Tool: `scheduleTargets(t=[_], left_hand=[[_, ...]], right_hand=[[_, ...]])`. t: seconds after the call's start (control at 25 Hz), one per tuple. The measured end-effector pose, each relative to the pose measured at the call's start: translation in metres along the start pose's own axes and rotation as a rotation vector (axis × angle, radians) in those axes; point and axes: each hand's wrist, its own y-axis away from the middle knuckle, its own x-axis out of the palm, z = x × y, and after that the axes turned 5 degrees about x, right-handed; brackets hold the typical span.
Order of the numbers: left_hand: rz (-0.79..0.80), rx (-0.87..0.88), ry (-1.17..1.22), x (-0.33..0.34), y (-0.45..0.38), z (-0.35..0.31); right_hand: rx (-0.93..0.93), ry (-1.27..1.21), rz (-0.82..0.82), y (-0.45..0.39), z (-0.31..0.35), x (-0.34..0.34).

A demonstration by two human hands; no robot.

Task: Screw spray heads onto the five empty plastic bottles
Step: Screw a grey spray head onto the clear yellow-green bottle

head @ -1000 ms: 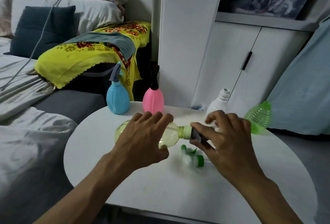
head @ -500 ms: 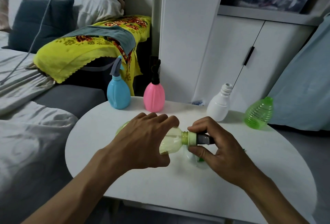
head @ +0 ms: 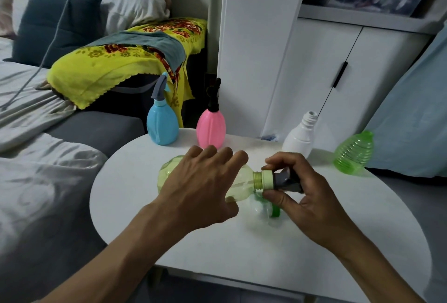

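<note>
My left hand (head: 200, 189) grips a yellow-green see-through bottle (head: 242, 180) held sideways over the round white table (head: 217, 249). My right hand (head: 307, 196) pinches the pale green collar of a grey spray head (head: 278, 179) that sits on the bottle's neck. Under my hands lies a loose green spray head (head: 274, 210), partly hidden. At the back stand a blue bottle (head: 162, 123) and a pink bottle (head: 211, 128), each with a spray head on. A white bottle (head: 300, 140) and a ribbed green bottle (head: 354, 154) stand open-necked at the right.
A bed with grey sheets (head: 36, 157) runs along the table's left. A yellow floral cloth (head: 121, 61) covers a bench behind the table. White cupboard doors (head: 326, 73) and a pale blue cloth (head: 416, 114) stand at the back right.
My right hand has turned on the spray head's collar and closed round it. The yellow-green bottle stays sideways in my left hand. The view has tilted slightly downward.
</note>
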Motion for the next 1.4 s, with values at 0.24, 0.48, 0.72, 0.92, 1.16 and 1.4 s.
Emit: scheduleTargets(t=[0.24,0.48,0.72,0.92,1.16,1.4], left_hand=[[-0.027,0.010,-0.130,0.006,-0.004,-0.007],[-0.051,-0.006,-0.158,0.006,-0.006,-0.010],[-0.029,-0.041,-0.167,0.008,-0.007,-0.013],[-0.022,-0.039,-0.174,0.011,-0.008,-0.018],[-0.050,-0.020,-0.162,0.012,-0.008,-0.018],[-0.077,-0.022,-0.152,0.012,-0.008,-0.016]], right_hand=[[0.079,-0.119,-0.006,0.001,-0.001,0.004],[0.097,-0.132,-0.096,0.000,0.000,0.004],[0.130,-0.191,-0.089,0.000,0.000,0.007],[0.193,-0.178,-0.090,-0.001,0.001,0.006],[0.188,-0.155,-0.084,-0.001,0.001,0.002],[0.193,-0.141,-0.075,-0.002,0.000,0.003]])
